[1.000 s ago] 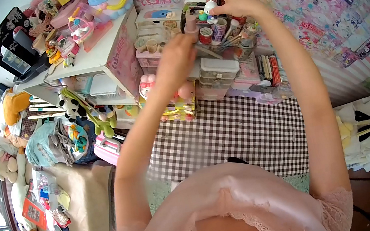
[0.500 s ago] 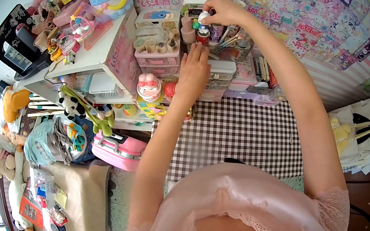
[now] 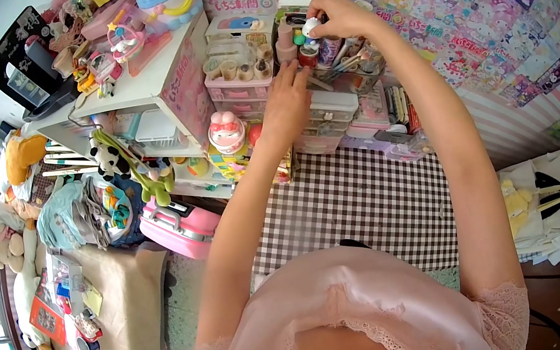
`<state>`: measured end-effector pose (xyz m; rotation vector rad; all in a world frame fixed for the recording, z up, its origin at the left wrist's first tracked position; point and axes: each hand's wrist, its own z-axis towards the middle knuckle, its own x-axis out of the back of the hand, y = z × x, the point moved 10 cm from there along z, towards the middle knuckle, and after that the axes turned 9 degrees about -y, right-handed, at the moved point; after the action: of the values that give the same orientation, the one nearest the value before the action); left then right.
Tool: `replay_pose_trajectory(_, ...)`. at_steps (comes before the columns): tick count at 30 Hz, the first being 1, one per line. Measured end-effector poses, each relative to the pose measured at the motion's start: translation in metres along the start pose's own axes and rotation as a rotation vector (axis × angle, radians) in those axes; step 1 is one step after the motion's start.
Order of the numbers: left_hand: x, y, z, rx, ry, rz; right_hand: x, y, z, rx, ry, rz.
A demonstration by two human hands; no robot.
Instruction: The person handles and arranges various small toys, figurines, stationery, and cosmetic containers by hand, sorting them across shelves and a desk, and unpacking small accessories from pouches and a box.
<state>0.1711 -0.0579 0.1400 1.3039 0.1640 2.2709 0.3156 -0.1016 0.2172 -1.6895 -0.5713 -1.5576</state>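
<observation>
In the head view my right hand (image 3: 344,17) reaches over the clear organizer on top of the drawers. Its thumb and fingers pinch a small white-headed figurine (image 3: 311,27), which has green and blue parts beneath. My left hand (image 3: 287,105) lies at the organizer's front left, fingers stretched out, holding nothing. Its fingertips are by a dusky pink bottle (image 3: 286,45); whether they touch it I cannot tell. A red jar (image 3: 308,57) stands just below the figurine. Brushes and slim sticks (image 3: 353,61) lean in the organizer's right side.
White-fronted clear drawers (image 3: 332,107) stand under the organizer. To the left are a pink drawer box (image 3: 241,90) with small cups and a pink-eared round figure (image 3: 226,132). A checkered cloth (image 3: 343,194) covers the table. A pink case (image 3: 180,226) sits lower left.
My left hand has drawn slightly left and down, its fingertips now nearer the pink bottle. The figurine in my right hand has shifted a little to the right.
</observation>
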Motion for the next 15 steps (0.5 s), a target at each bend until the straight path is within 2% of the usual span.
replay_pose_trajectory(3,0.007,-0.004,-0.004,-0.008,0.016,-0.103,0.011,-0.003,-0.009,0.098,0.052,0.121)
replay_pose_trajectory(5,0.017,-0.007,-0.006,-0.011,0.034,-0.178,0.038,-0.007,-0.029,0.08,0.222,0.176)
replay_pose_trajectory(7,0.034,-0.015,-0.015,0.027,0.118,-0.282,0.051,-0.029,-0.059,0.06,0.184,0.26)
replay_pose_trajectory(8,0.038,-0.023,-0.021,0.179,0.112,-0.364,0.048,-0.038,-0.075,0.042,0.154,0.343)
replay_pose_trajectory(11,0.038,-0.034,-0.045,0.3,0.194,-0.49,0.007,-0.061,-0.111,0.055,0.107,0.531)
replay_pose_trajectory(13,0.035,-0.03,-0.055,0.288,0.224,-0.51,-0.035,-0.054,-0.12,0.036,0.198,0.497)
replay_pose_trajectory(15,0.029,-0.033,-0.07,0.384,0.279,-0.608,-0.068,-0.041,-0.127,-0.131,0.238,0.574)
